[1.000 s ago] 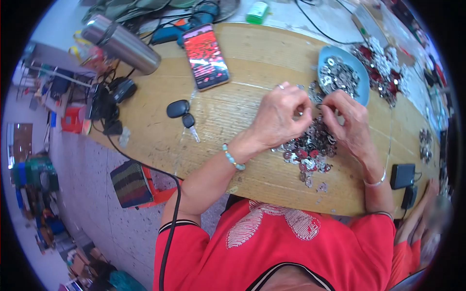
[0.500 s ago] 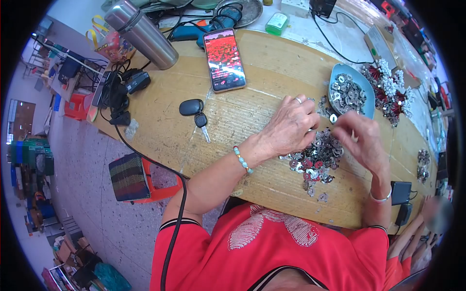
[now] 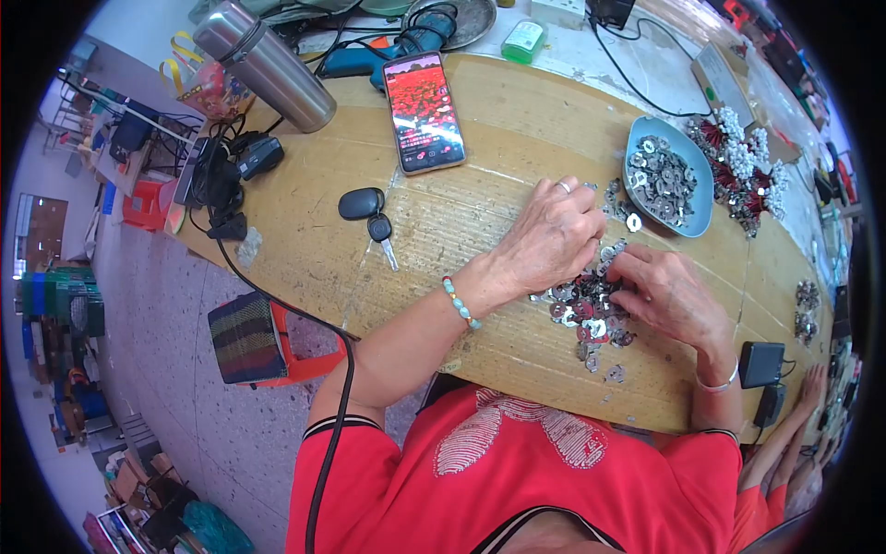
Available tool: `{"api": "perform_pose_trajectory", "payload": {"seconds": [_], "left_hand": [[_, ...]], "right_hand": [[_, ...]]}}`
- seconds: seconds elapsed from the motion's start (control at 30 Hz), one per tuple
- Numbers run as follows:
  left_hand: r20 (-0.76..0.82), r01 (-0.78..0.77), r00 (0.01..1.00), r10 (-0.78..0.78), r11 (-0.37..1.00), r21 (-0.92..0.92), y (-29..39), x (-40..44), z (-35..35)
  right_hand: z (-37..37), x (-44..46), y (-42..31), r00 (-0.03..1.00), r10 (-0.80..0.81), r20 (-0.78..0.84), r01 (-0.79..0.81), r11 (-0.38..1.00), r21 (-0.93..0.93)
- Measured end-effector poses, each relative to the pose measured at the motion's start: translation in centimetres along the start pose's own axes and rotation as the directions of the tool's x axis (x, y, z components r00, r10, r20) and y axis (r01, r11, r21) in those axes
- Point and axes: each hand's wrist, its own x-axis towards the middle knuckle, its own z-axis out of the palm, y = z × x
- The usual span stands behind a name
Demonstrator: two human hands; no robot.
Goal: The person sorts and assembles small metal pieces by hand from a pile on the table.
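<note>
A pile of small, flat metal pieces, silver with some reddish ones, lies on the cardboard-covered table. My left hand, wearing a ring and a beaded bracelet, rests at the pile's upper left edge with its fingers curled; what they hold is hidden. Down in the right side of the pile, my right hand has thumb and fingers drawn together on the pieces, too small to single out. A blue dish holding many similar pieces stands beyond my hands. One pale round piece lies beside the dish.
A phone, a car key with fob and a steel flask are on the left. White-beaded clusters lie behind the dish. A black adapter sits near my right forearm. Another person's arm is at far right.
My right hand has come down from near the dish's front edge into the pile, its fingers closing on the pieces. My left hand has stayed nearly in place.
</note>
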Motion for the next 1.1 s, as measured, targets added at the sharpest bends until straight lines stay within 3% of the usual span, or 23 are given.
{"api": "perform_pose_trajectory", "payload": {"seconds": [0.47,0.63,0.77,1.0,1.1], "left_hand": [[-0.017,-0.001,1.000,0.002,1.000,0.018,0.1,0.0,0.0],[-0.099,-0.006,0.995,-0.009,0.989,-0.151,0.2,0.4,0.2],[-0.125,0.047,0.988,-0.090,0.950,-0.308,0.7,0.7,0.2],[-0.018,0.151,0.984,-0.177,0.886,-0.438,1.2,0.7,-0.5],[0.029,0.227,0.968,-0.249,0.825,-0.517,1.2,0.8,-0.3]], "right_hand": [[0.4,0.3,0.3,0.997,-0.026,-0.077,0.032,0.997,0.077],[0.4,0.6,1.1,0.981,-0.039,-0.188,0.075,0.979,0.187],[1.1,0.9,2.5,0.957,0.079,-0.278,0.020,0.942,0.336],[1.2,1.0,2.4,0.909,0.309,-0.279,-0.114,0.829,0.547],[1.6,1.6,2.7,0.915,0.274,-0.296,-0.080,0.841,0.534]]}}
